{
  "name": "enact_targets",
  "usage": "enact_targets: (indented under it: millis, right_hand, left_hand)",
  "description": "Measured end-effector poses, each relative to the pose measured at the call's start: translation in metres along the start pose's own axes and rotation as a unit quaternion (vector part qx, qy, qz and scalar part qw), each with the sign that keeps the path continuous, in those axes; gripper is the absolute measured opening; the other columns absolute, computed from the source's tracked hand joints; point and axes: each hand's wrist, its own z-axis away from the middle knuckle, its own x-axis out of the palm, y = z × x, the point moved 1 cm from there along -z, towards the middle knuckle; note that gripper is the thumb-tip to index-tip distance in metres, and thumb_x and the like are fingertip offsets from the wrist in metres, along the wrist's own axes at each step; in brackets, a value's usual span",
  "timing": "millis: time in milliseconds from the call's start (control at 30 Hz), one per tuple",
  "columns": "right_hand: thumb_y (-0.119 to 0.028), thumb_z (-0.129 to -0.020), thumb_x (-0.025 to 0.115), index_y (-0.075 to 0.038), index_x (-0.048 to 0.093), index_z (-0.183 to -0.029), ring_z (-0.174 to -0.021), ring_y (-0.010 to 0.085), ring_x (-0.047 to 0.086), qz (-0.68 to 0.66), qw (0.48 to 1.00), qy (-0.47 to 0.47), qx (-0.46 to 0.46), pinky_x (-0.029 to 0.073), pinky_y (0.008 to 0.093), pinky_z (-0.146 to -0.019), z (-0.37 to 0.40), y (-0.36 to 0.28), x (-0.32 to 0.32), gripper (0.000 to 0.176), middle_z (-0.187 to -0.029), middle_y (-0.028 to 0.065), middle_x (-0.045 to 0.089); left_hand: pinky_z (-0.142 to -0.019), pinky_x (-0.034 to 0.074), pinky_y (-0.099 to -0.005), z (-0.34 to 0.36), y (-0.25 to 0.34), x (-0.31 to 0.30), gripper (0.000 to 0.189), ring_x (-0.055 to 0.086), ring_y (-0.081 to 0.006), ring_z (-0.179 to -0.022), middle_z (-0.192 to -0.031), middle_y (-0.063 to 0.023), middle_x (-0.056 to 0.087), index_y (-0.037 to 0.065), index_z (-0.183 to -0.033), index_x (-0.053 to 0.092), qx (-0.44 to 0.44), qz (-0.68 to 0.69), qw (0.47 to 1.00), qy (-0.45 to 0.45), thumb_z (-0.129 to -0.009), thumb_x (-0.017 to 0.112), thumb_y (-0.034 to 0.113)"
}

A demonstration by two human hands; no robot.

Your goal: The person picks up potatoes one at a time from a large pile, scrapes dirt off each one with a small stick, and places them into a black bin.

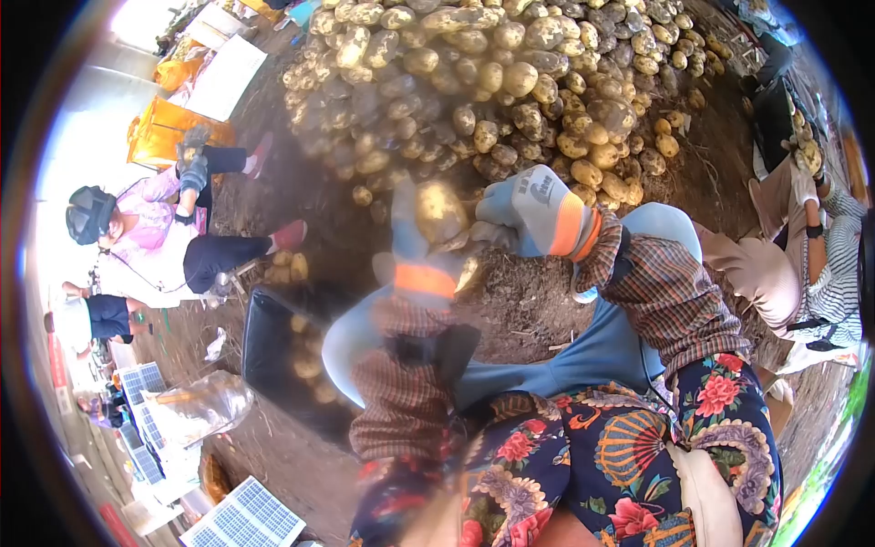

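Both my hands wear grey gloves with orange cuffs and are in front of my knees. A large yellow potato (440,215) rests in my left hand (415,246), whose fingers are round it and slightly blurred. Close to its right side, my right hand (524,211) has its fingers curled together, and anything between them is hidden. Beyond both hands lies a big heap of potatoes (519,80), many with soil on them. Several more potatoes (305,356) show by a black container (281,342) to the left of my knee.
At the left sits a person (150,214) in pink, with an orange crate (164,132) behind. Another person (834,255) in stripes sits at the right. Bare soil (524,310) lies between my knees. Plastic bags and blue-white sheets (246,515) are at the lower left.
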Motion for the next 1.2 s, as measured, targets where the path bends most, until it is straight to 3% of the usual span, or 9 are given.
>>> enact_targets:
  millis: [133, 300, 500, 567, 633, 767, 1000, 1100, 1200]
  right_hand:
    - [-0.031, -0.091, 0.071, -0.011, 0.060, -0.072, -0.067, 0.0364, 0.061, 0.006, 1.000, -0.005, 0.000, 0.048, 0.0450, -0.058, -0.002, -0.003, -0.002, 0.029, -0.072, 0.0102, 0.058]
    - [-0.032, -0.091, 0.071, -0.012, 0.065, -0.077, -0.070, 0.0375, 0.062, -0.018, 0.999, 0.039, 0.032, 0.049, 0.0451, -0.060, -0.002, -0.003, 0.012, 0.026, -0.074, 0.0106, 0.061]
    - [-0.046, -0.098, 0.061, -0.009, 0.075, -0.095, -0.080, 0.0354, 0.071, -0.038, 0.933, 0.047, 0.355, 0.055, 0.0454, -0.076, -0.021, 0.031, 0.018, 0.040, -0.084, 0.0181, 0.071]
    - [-0.046, -0.099, 0.061, -0.006, 0.074, -0.094, -0.076, 0.0366, 0.068, -0.113, 0.923, 0.104, 0.353, 0.054, 0.0453, -0.074, -0.015, 0.030, 0.023, 0.042, -0.080, 0.0194, 0.069]
    - [-0.045, -0.099, 0.061, -0.004, 0.073, -0.093, -0.072, 0.0365, 0.066, -0.157, 0.918, 0.148, 0.332, 0.053, 0.0445, -0.072, -0.009, 0.034, 0.028, 0.043, -0.077, 0.0200, 0.067]
    - [-0.046, -0.102, 0.058, -0.002, 0.071, -0.090, -0.065, 0.0306, 0.063, -0.210, 0.928, 0.160, 0.263, 0.053, 0.0402, -0.066, 0.004, 0.039, 0.019, 0.048, -0.072, 0.0177, 0.065]
    - [-0.037, -0.099, 0.062, -0.004, 0.073, -0.091, -0.071, 0.0346, 0.069, -0.126, 0.986, 0.090, 0.068, 0.054, 0.0402, -0.065, 0.006, -0.012, -0.005, 0.036, -0.079, 0.0157, 0.070]
    - [-0.037, -0.097, 0.064, -0.007, 0.075, -0.093, -0.073, 0.0358, 0.068, -0.007, 0.962, 0.035, 0.271, 0.054, 0.0421, -0.066, 0.002, 0.019, 0.006, 0.032, -0.079, 0.0150, 0.071]
    - [-0.041, -0.098, 0.063, -0.009, 0.076, -0.092, -0.071, 0.0365, 0.067, -0.050, 0.949, 0.145, 0.276, 0.053, 0.0437, -0.065, -0.001, 0.023, -0.004, 0.035, -0.076, 0.0148, 0.070]
  left_hand:
    - [-0.077, 0.052, -0.0441, -0.007, 0.000, -0.004, 0.055, 0.062, -0.0248, -0.090, -0.100, -0.0064, 0.065, 0.013, -0.110, 0.063, -0.005, 0.030, 0.998, -0.063, -0.089, 0.065, 0.064]
    - [-0.075, 0.055, -0.0410, -0.007, -0.004, -0.005, 0.047, 0.065, -0.0245, -0.085, -0.097, -0.0070, 0.067, 0.013, -0.108, 0.063, 0.085, -0.001, 0.996, 0.024, -0.093, 0.065, 0.057]
    - [-0.069, 0.057, -0.0381, -0.006, -0.041, 0.010, 0.041, 0.069, -0.0254, -0.084, -0.099, -0.0075, 0.071, 0.013, -0.109, 0.065, 0.079, 0.002, 0.990, -0.116, -0.097, 0.060, 0.052]
    - [-0.064, 0.055, -0.0398, -0.016, -0.026, -0.007, 0.049, 0.071, -0.0303, -0.084, -0.102, -0.0079, 0.072, 0.013, -0.110, 0.066, 0.001, 0.007, 0.978, -0.207, -0.098, 0.054, 0.058]
    - [-0.062, 0.054, -0.0449, -0.007, -0.011, -0.002, 0.062, 0.071, -0.0337, -0.088, -0.107, -0.0095, 0.072, 0.013, -0.124, 0.065, 0.039, -0.004, 0.999, -0.003, -0.097, 0.047, 0.066]
    - [-0.072, 0.057, -0.0463, 0.001, 0.011, -0.017, 0.064, 0.070, -0.0298, -0.101, -0.113, -0.0093, 0.070, 0.012, -0.134, 0.060, 0.065, 0.032, 0.993, -0.098, -0.096, 0.050, 0.062]
    - [-0.076, 0.060, -0.0440, 0.012, -0.012, -0.018, 0.038, 0.068, -0.0273, -0.103, -0.118, -0.0133, 0.064, 0.009, -0.127, 0.056, 0.193, -0.126, 0.961, -0.155, -0.095, 0.066, 0.027]
    - [-0.071, 0.060, -0.0472, 0.002, -0.012, -0.024, 0.037, 0.067, -0.0327, -0.103, -0.117, -0.0199, 0.062, 0.007, -0.124, 0.055, 0.119, -0.043, 0.936, -0.329, -0.094, 0.067, 0.025]
    - [-0.076, 0.059, -0.0495, 0.010, -0.011, -0.016, 0.044, 0.066, -0.0341, -0.105, -0.119, -0.0216, 0.063, 0.005, -0.123, 0.058, 0.138, -0.022, 0.937, -0.320, -0.098, 0.063, 0.041]
